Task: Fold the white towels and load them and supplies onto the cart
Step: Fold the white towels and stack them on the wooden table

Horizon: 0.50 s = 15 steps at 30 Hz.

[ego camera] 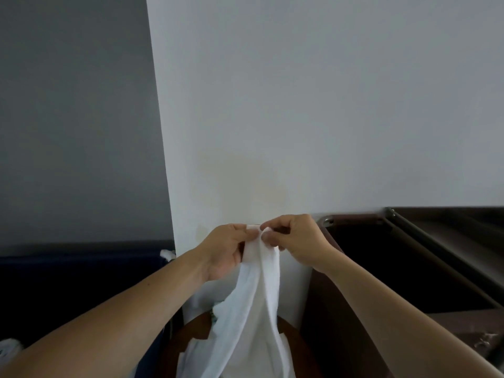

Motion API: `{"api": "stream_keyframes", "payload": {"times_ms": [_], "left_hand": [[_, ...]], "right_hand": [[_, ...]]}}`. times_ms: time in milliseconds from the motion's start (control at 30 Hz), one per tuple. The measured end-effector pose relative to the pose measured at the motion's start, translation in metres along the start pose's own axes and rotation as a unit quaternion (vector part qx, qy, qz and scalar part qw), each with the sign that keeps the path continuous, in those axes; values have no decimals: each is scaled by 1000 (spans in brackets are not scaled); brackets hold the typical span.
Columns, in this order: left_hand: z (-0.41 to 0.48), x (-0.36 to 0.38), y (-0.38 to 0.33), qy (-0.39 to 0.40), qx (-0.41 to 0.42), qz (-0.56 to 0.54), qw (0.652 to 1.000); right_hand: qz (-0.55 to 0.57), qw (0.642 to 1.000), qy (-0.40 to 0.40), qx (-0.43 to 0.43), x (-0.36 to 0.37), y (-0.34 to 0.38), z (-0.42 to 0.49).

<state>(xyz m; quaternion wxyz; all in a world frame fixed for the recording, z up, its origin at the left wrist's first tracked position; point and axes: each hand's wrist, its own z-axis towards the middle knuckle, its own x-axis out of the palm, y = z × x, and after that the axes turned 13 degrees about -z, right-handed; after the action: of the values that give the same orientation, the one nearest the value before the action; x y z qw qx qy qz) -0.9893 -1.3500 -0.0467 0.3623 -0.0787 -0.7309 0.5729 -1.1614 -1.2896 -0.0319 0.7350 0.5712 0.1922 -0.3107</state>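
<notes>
A white towel [253,296] hangs in two long folds from my raised hands, in front of a white wall. My left hand [231,249] pinches its top edge on the left. My right hand [294,241] pinches the same edge right beside it, so the two hands almost touch. The towel's lower end drops onto more white cloth [245,358] lying on a round brown wooden surface [191,334] at the bottom of the view. The dark brown cart [395,268] stands to the right, with its top compartment open and dark inside.
A white wall [300,105] fills the view ahead, close behind my hands. A dark blue bin or bag [81,282] stands on the left with a bit of white cloth [167,254] at its corner. A metal rail [436,246] runs along the cart's top.
</notes>
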Motion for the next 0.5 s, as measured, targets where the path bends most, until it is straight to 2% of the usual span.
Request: {"api": "stream_keyframes", "payload": {"times_ms": [133,200,367,500], "left_hand": [[-4,1,5,25,7,11,1000],[-5,2,5,19,27,30,999],[-7,10,8,17,86,93,992],[-11,8,9,43,75,81,993]], "right_hand": [[-58,997,-32,-46,-1,-1,2],[-39,998,-13,-55,-3,0,2],[4,999,-15,-38,-4,-1,9],[-14,1000,-18,-19,-6,-3,12]]}}
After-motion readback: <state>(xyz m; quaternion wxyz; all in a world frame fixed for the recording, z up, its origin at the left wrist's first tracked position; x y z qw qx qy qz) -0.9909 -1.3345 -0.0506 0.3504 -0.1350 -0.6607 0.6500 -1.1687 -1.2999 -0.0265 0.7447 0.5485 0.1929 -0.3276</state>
